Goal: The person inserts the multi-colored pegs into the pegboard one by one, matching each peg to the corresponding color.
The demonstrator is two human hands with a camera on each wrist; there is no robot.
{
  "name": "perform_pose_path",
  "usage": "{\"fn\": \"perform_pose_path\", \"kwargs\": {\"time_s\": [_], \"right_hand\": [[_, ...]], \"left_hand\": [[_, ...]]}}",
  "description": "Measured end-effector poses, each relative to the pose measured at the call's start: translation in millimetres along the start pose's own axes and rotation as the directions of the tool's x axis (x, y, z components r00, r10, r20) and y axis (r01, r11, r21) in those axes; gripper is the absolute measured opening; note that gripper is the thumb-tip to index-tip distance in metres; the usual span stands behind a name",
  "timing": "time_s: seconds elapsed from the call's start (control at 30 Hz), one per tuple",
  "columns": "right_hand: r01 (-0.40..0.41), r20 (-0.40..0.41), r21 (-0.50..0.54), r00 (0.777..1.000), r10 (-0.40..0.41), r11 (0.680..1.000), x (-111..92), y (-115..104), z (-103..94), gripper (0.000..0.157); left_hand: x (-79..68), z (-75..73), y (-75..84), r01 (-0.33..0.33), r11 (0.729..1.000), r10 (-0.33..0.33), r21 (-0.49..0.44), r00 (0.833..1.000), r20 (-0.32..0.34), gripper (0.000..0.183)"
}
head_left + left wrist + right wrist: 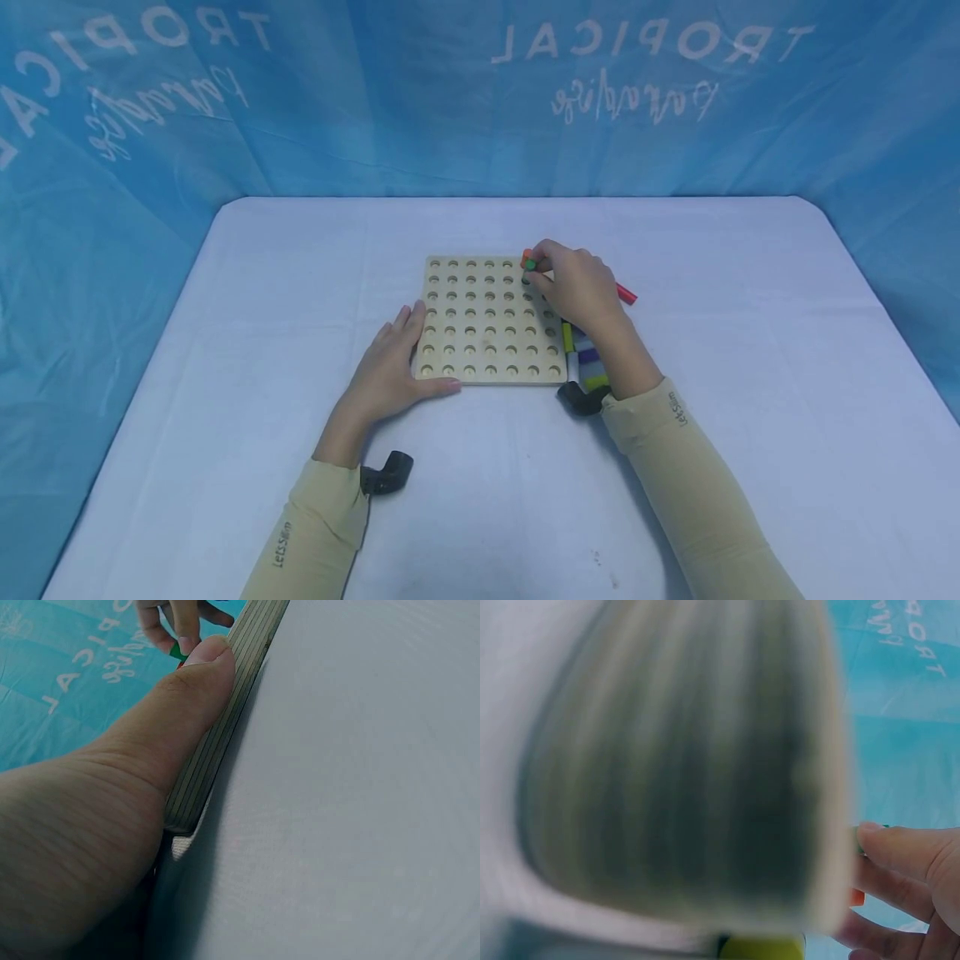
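Note:
A square wooden pegboard [480,323] with rows of round holes lies flat on the table. My left hand [386,367] rests at its near left corner, the fingers along the left side and the straight thumb [176,697] against the layered front edge. Over the far right corner, my right hand [581,283] pinches a green peg [530,265] between thumb and fingertips. Just behind it an orange peg [527,254] shows at the board's corner. In the right wrist view the blurred board edge [682,765] covers much of the frame, beside the right thumb [900,851].
Right of the board, partly under the right forearm, lie yellow-green [567,337], white [573,367] and purple [588,355] pegs. A red peg [627,293] lies beyond the right hand. Blue printed curtains [450,100] hang behind the white-covered table [300,292].

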State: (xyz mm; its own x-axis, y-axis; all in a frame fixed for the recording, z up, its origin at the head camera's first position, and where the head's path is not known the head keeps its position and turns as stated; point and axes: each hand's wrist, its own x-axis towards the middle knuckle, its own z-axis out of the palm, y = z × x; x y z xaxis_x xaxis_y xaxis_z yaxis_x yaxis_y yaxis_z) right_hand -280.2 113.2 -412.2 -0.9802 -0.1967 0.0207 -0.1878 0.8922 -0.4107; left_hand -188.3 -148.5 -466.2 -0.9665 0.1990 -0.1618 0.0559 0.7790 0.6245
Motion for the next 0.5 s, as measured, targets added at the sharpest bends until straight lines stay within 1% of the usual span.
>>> {"fn": "perform_pose_path", "kwargs": {"time_s": [0.23,0.5], "right_hand": [[0.003,0.026,0.003,1.0,-0.003,1.0,-0.4,1.3,0.2,0.018],[-0.005,0.044,0.0,0.999,0.005,1.0,0.7,1.1,1.5,0.021]], "left_hand": [[0.7,-0.3,-0.2,-0.002,1.0,0.002,0.001,1.0,0.011,0.132],[1.0,0.8,-1.3,0.008,1.0,-0.008,-0.005,1.0,0.008,0.131]]}}
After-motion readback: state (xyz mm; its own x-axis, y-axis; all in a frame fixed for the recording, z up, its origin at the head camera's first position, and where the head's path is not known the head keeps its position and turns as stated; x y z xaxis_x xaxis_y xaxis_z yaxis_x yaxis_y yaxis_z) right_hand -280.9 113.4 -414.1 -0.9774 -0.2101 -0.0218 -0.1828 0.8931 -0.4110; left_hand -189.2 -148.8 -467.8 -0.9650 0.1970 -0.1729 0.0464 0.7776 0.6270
